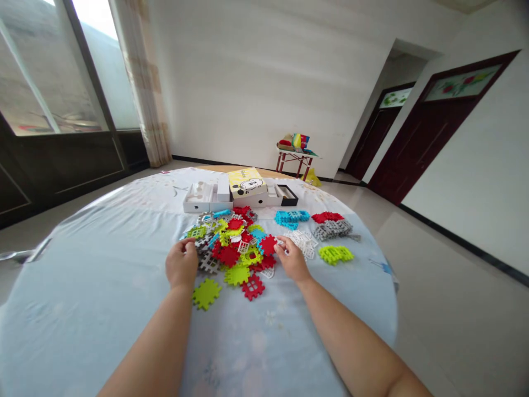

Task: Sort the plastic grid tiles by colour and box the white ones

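Note:
A loose pile of interlocking plastic tiles (235,242) in red, green, grey, blue and white lies on the round table's pale blue cloth (103,275). My left hand (182,263) rests curled at the pile's left edge, fingers closed near grey tiles; what it holds is hidden. At the pile's right edge, my right hand (291,259) has its fingers pinched on a white tile (282,243). A green tile (205,293) and a red tile (253,286) lie apart, nearest me.
Sorted stacks sit to the right: blue (291,218), red (326,216), grey (334,229), white (303,243), green (335,254). Open white boxes (202,198) and a yellow lid (247,182) stand behind the pile. A small red table (294,157) stands by the far wall; dark doors are right.

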A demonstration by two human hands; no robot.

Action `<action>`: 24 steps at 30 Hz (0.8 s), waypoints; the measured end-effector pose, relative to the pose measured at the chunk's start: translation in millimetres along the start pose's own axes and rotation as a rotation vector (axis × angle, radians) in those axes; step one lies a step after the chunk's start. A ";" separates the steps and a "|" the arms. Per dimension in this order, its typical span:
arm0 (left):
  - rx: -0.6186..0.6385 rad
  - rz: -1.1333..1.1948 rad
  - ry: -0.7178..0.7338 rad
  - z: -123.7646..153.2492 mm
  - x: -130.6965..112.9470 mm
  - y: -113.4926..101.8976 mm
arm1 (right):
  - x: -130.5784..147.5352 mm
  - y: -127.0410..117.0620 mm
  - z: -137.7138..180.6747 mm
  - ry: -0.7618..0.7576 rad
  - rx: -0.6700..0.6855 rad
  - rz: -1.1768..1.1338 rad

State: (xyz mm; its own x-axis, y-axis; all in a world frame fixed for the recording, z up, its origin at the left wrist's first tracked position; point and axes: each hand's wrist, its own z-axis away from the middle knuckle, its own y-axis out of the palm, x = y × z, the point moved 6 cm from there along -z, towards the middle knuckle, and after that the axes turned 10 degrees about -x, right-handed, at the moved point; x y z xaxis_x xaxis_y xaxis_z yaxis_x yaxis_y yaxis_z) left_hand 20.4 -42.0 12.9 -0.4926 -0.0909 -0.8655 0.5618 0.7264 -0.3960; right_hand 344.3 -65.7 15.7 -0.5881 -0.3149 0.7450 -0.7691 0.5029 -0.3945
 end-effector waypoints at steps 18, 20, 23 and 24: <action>0.018 -0.100 0.004 -9.1 -3.0 -1.0 | -100.4 -156.9 -156.8 0.311 -0.306 0.460; 0.008 -0.092 0.006 -9.2 -3.4 -2.3 | -114.9 -159.5 -165.4 0.363 -0.312 0.506; 0.003 -0.090 -0.015 -9.1 -2.2 -3.9 | -132.3 -160.7 -177.4 0.438 -0.333 0.557; 0.003 -0.092 -0.021 -8.9 -2.0 -4.4 | -136.5 -161.7 -181.0 0.459 -0.345 0.572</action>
State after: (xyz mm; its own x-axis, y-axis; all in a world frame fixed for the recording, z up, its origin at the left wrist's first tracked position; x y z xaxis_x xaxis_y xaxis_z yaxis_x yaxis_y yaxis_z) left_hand 13.0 -38.9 19.2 -0.5283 -0.1718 -0.8315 0.5165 0.7123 -0.4753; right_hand 594.3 41.7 75.2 -0.6480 0.3901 0.6541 -0.2161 0.7294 -0.6490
